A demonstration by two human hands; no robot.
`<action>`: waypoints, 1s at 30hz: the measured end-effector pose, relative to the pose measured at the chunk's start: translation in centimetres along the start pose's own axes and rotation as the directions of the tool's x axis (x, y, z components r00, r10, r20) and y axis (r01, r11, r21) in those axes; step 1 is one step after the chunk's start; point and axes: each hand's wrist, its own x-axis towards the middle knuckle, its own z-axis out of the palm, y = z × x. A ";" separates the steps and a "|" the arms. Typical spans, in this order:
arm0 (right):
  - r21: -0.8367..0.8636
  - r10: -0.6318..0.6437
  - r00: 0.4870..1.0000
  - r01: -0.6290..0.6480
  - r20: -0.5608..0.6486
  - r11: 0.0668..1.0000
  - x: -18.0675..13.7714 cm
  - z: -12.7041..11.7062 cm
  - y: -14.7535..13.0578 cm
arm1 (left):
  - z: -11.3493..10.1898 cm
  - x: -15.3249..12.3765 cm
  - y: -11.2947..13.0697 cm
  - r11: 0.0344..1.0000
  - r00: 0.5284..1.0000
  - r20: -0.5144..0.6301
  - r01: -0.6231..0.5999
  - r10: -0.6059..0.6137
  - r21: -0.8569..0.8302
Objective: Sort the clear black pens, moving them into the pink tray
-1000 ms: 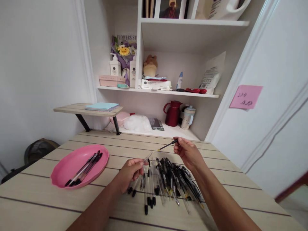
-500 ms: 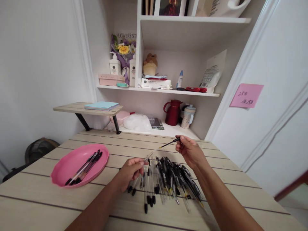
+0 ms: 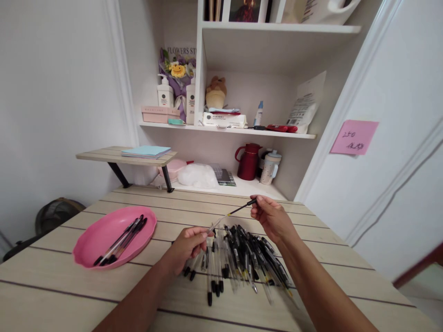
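Note:
My right hand (image 3: pixel 270 216) pinches the black end of a thin pen refill (image 3: pixel 238 210) held above the table. Its brass tip points down-left toward a clear pen barrel (image 3: pixel 213 225), which my left hand (image 3: pixel 187 246) grips between closed fingers. The tip sits right at the barrel's open end. Below both hands lies a pile of black pens and clear barrels (image 3: pixel 238 260) spread on the striped wooden table (image 3: pixel 62 290). A pink oval tray (image 3: pixel 100 233) at the left holds several assembled black pens (image 3: pixel 121 242).
A small raised wooden shelf (image 3: pixel 121 157) with a blue notebook stands at the table's back left. Behind it a white shelf unit holds a red jug (image 3: pixel 247 162), a cup, bottles and a bouquet. A pink sticky note (image 3: pixel 353 137) hangs on the right wall.
My right hand has shifted slightly left and down, bringing the refill's tip to the mouth of the barrel. The left hand has hardly moved.

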 end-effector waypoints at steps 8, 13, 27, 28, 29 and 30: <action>0.008 -0.005 1.000 0.005 0.011 1.000 -0.2 0.2 0.0 | 0.1 0.1 0.1 1.000 1.000 -0.024 0.009 -0.008 0.028; -0.009 -0.002 1.000 0.002 0.014 1.000 -0.2 0.0 -0.1 | 0.1 0.0 0.1 1.000 1.000 -0.027 0.013 -0.013 0.018; -0.097 -0.042 0.999 0.045 0.027 0.994 -0.4 0.3 -0.7 | 0.4 -0.1 0.0 0.999 0.993 -0.114 0.000 0.005 0.046; -0.125 -0.046 0.999 0.049 0.028 0.991 -0.5 0.5 -0.8 | 0.4 -0.1 -0.1 0.999 0.992 -0.127 -0.009 0.015 0.048; -0.155 -0.048 0.998 0.053 0.034 0.986 -0.7 0.7 -0.8 | 0.5 -0.1 -0.1 0.999 0.990 -0.138 -0.018 0.025 0.050; -0.184 -0.050 0.998 0.057 0.044 0.981 -0.9 1.0 -0.8 | 0.6 -0.2 -0.1 0.998 0.989 -0.147 -0.026 0.034 0.052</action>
